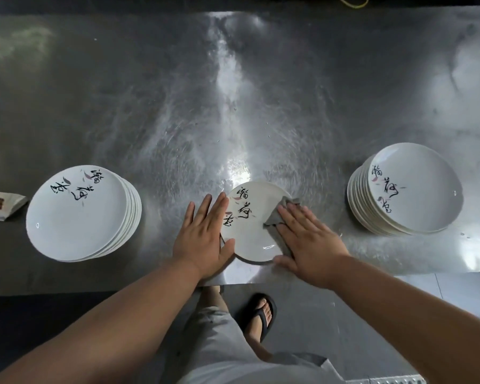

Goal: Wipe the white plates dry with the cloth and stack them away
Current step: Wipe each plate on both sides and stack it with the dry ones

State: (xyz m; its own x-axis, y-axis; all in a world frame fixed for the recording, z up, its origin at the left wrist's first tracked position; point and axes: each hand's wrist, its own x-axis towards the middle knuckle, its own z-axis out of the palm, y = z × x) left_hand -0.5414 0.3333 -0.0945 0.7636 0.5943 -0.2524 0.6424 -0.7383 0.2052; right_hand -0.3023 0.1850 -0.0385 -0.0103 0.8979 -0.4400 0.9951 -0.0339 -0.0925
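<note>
While the single white plate (251, 225) lay flat on the steel table (233, 92), its 6 o'clock rim sat almost at the table's near lip. Thin margin there. From 10 round to 2 o'clock a wide run of steel stretched off to the far edge.

Left hand (203, 239): flat against the plate's 9 o'clock rim, fingers straight and pressed together, thumb laid over the rim near 7 o'clock.
Right hand (308, 236): flat, fingers straight and slightly spread, pressing a grey cloth (276, 214) onto the plate's 3 o'clock side. The cloth was bunched under the palm, with a corner poking out past the fingertips toward 1 o'clock.

Left stack of plates (75, 214) stood at 9 o'clock, well apart from the left hand. Right stack of plates (408, 189) stood between 2 and 3 o'clock, well apart from the right hand. Both carried the same black brush lettering as the plate being wiped. A small packet (3, 205) lay just beyond the left stack at far 9 o'clock; contents unreadable.

The steel was scuffed with swirl marks, and a bright glare stripe ran from the plate toward 12 o'clock. A yellow cable (352, 2) lay past the far edge near 1 o'clock. At 6 o'clock, below the lip: grey floor, one foot in a black sandal (261, 314), and pale shorts (214, 328).
</note>
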